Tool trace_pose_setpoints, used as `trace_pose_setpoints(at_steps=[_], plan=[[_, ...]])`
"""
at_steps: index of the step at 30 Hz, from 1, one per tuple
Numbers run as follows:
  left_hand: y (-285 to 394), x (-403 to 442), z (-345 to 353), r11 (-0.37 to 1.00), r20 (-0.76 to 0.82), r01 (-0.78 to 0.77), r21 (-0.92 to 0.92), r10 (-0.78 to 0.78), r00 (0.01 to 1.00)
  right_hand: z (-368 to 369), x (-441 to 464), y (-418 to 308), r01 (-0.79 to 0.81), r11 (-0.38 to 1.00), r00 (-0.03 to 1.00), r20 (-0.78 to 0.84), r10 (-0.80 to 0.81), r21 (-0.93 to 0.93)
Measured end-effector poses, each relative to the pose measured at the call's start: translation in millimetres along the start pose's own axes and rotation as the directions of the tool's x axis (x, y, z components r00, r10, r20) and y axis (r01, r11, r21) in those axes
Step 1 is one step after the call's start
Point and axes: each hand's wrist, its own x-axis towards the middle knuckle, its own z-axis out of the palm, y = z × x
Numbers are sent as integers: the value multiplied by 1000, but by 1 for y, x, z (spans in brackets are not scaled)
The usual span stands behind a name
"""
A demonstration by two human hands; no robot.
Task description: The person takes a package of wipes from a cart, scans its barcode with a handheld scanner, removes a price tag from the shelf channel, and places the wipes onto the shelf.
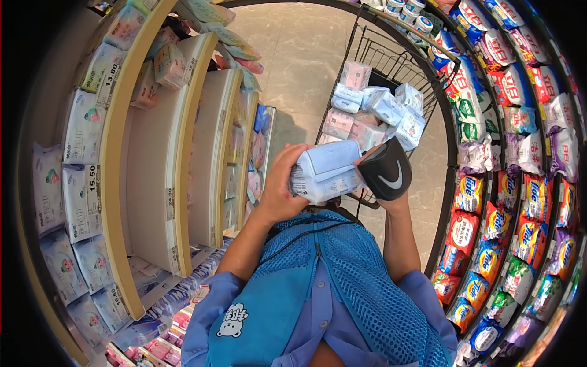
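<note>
A light-blue plastic-wrapped soft pack [330,168] is held up in front of my chest, a barcode showing at its left end. My left hand [282,183] is closed around that left end, fingers above and thumb below. On the other end, the fingertips of my right hand [366,155] press against the pack. A black cover with a white swoosh [385,171] lies over the back of my right hand and hides most of it. Just beyond the pack, a wire shopping cart [361,38] carries several light-blue packs [386,107] and pink packs [338,124].
Shelving [153,183] with price tags rises at my left, with blue packs [83,137] on its outer tier and small pink packs [170,65] further in. Shelves of detergent bags [468,192] curve along my right. Tiled floor [293,58] runs between them.
</note>
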Motion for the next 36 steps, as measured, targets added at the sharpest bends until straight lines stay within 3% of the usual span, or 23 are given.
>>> trace_pose_setpoints(at_steps=[1,3,5,8,11,13,15,17,19,20,21,23,25,26,27,29,31,33,34,36], plan=[[-1,0,1,1000,17,4,-7,-4,1000,0,-3,7,-41,999,995,-96,38,-29],[1,0,1,1000,34,9,-15,-8,999,-5,-4,13,-34,997,996,-90,27,-69],[7,-1,1,982,56,158,-103,-153,987,-7,-2,13,-25,994,996,-84,16,-110],[4,0,4,972,80,175,-157,-164,983,-8,3,9,-53,991,998,-10,54,120],[1,1,3,964,118,221,-149,-204,972,-7,7,6,-95,967,994,-22,103,235],[-2,2,2,969,103,228,-90,-219,970,-7,8,8,-84,969,995,-35,95,233],[-14,-1,2,971,78,239,-29,-236,969,-5,7,6,-38,979,987,-148,68,199],[-42,-15,8,751,84,570,-333,-578,812,-7,7,-5,23,998,990,-139,-15,56],[-47,-16,6,686,155,613,-392,-607,779,-9,13,-8,298,918,951,3,-308,-261],[-51,-13,3,328,445,675,-661,-553,704,-5,12,-12,333,927,941,-3,-339,-174],[-51,-11,-2,-116,666,677,-727,-357,655,0,12,-21,366,927,930,-10,-368,-80],[-34,-1,3,-57,630,658,-751,-361,688,7,12,-36,566,809,819,219,-530,-158],[-30,5,10,-38,528,588,-808,-490,693,14,8,-46,698,686,695,431,-576,-208],[-35,5,8,-151,560,563,-813,-466,685,17,6,-53,693,696,683,483,-549,-189],[-35,8,3,-151,558,559,-815,-465,688,19,4,-57,685,708,670,532,-518,-174],[-30,15,-5,-68,560,580,-812,-372,740,19,0,-55,696,692,659,554,-509,-192],[-33,15,-6,-80,526,542,-837,-394,754,19,-4,-53,706,676,651,571,-501,-212],[-31,13,-7,72,383,437,-897,-371,846,16,-7,-51,621,753,714,554,-428,-217],[-33,11,-8,73,384,438,-896,-369,847,16,-10,-47,621,752,715,553,-429,-220],[-39,4,-10,13,368,404,-915,-386,846,16,-17,-38,545,828,795,395,-461,-130]])
